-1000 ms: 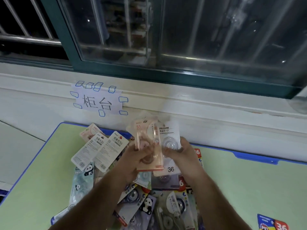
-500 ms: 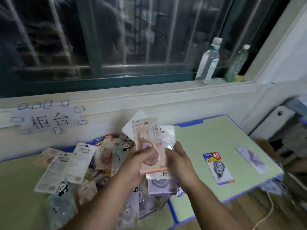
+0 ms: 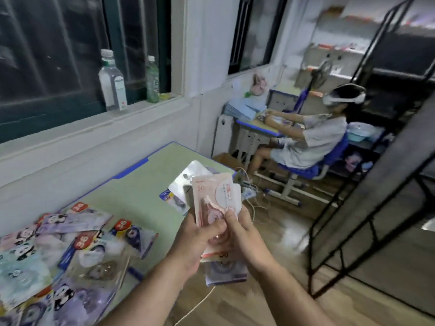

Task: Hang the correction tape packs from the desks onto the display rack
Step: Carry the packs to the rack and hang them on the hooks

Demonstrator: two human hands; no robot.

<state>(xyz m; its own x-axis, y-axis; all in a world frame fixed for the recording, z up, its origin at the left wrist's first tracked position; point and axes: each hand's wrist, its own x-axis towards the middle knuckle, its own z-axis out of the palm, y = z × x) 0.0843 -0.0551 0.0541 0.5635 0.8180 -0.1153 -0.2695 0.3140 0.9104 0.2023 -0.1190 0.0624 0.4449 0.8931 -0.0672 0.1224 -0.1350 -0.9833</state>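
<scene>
Left grip (image 3: 200, 236) and right grip (image 3: 246, 234) clutch the correction tape packs (image 3: 215, 196), long axis upright, header ends up.

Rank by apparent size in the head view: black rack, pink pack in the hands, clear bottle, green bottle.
1. black rack
2. pink pack, unsure: it is nearest the camera
3. clear bottle
4. green bottle

Both bare forearms are out in front, converging, with the hands close side by side. Left hand (image 3: 196, 238) is curled round the lower part of a stack of correction tape packs (image 3: 215, 196), thumb lying across the front pack. Right hand (image 3: 246, 234) grips the same stack from the opposite edge, thumb pressed on the front, remaining fingers hidden behind the packs.
</scene>
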